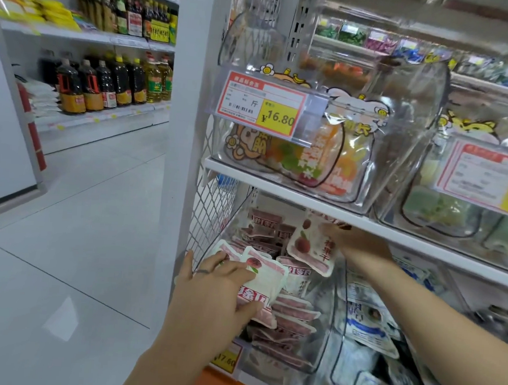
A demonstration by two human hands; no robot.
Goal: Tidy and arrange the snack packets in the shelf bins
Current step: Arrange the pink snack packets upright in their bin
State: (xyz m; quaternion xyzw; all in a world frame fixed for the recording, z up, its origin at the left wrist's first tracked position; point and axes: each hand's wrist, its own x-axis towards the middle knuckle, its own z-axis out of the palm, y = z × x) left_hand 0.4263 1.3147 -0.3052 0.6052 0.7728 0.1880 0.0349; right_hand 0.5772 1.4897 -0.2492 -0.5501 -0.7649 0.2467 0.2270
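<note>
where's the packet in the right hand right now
Head view, centre: the packet is held by the right hand just under the white shelf, above the pink packets piled in the lower bin.

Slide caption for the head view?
Left hand grips one snack packet, right hand holds a second packet at the clear bin.

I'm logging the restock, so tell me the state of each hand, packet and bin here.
left hand: grips the front packet
right hand: holds the raised packet, lifted above the pile
pink-packet bin: piled with packets, untidy
blue-packet bin: holds packets, jumbled
upper clear bin: holds fruit-print packets
</note>
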